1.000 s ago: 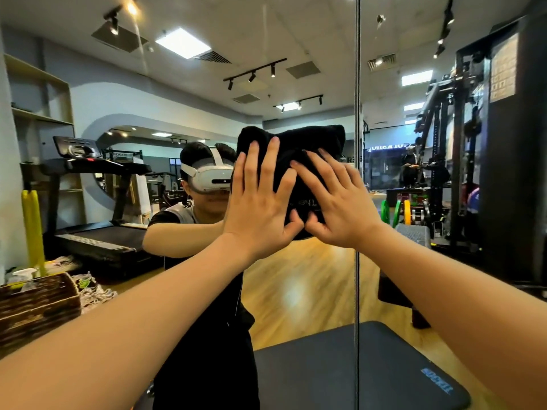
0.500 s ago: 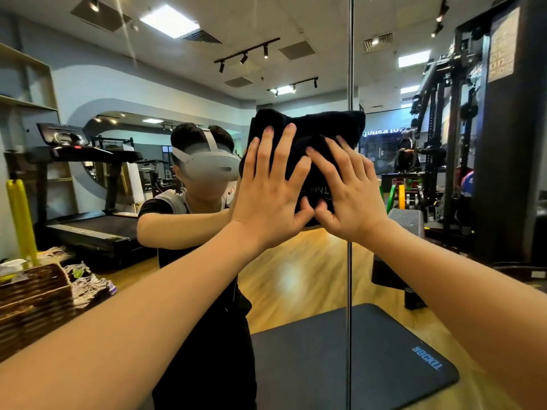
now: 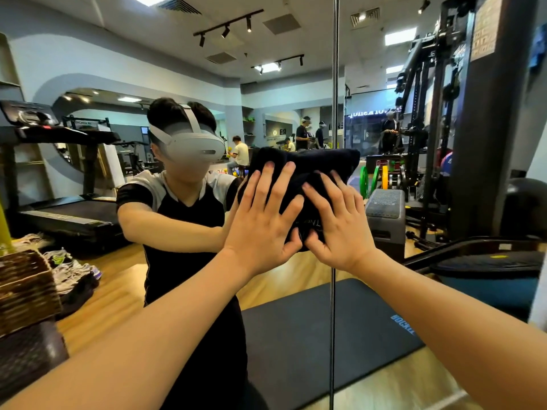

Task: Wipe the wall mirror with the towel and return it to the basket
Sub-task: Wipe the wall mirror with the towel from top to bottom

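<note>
Black towel [image 3: 307, 164] pressed flat against wall mirror [image 3: 296, 93] — bunched into a wad, long axis roughly level, spanning the vertical seam [image 3: 335, 84] between mirror panels. Left hand [image 3: 263, 220] spread wide, palm on the towel's lower left part, fingers pointing up. Right hand [image 3: 334, 223] likewise splayed, on the lower right part, fingers angled up and leftward. Thumbs nearly touching under the wad; neither hand curled round the cloth, only pushing it onto the glass.

Wicker basket [image 3: 26, 288] low at far left, well apart from the towel and down from both hands — left hand the nearer. Return leg judged to run down and leftward across the body, most easily led by the left hand once the cloth is gathered into a grasp. Wiping judged not yet finished; much glass around the wad.

Hard to make out: the towel's middle and lower edge hidden behind both hands, print on it only partly legible. Basket cut off by the frame's left edge and blurred; interior not visible, nor what it stood on — dark surface beneath, possibly a worktop, not certain. Contact of towel with glass inferred from its reflection meeting it, not seen directly.
</note>
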Tool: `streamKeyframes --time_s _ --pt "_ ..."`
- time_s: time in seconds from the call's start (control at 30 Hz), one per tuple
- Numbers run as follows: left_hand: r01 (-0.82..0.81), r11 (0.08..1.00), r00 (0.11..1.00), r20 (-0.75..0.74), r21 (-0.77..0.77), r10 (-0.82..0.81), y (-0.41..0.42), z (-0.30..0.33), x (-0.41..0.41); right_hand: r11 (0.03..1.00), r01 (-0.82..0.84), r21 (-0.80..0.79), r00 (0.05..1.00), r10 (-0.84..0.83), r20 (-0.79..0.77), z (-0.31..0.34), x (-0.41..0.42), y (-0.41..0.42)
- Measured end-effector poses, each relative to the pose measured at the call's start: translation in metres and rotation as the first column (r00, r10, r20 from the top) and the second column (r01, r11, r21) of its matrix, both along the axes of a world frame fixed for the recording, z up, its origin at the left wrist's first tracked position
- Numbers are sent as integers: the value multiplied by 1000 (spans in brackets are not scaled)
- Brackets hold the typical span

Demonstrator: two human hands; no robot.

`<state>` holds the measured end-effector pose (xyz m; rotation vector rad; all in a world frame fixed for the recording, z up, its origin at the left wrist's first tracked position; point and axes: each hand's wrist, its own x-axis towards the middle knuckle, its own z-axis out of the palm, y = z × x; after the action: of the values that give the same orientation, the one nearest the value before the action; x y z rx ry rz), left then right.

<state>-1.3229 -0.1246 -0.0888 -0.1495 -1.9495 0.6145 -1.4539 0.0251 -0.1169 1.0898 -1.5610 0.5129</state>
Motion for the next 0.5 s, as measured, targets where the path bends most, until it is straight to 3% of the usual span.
streamKeyframes --time_s 0.5 --pt "2 999 998 58 -43 0 -15 6 24 997 65 44 991 -70 115 3 39 -15"
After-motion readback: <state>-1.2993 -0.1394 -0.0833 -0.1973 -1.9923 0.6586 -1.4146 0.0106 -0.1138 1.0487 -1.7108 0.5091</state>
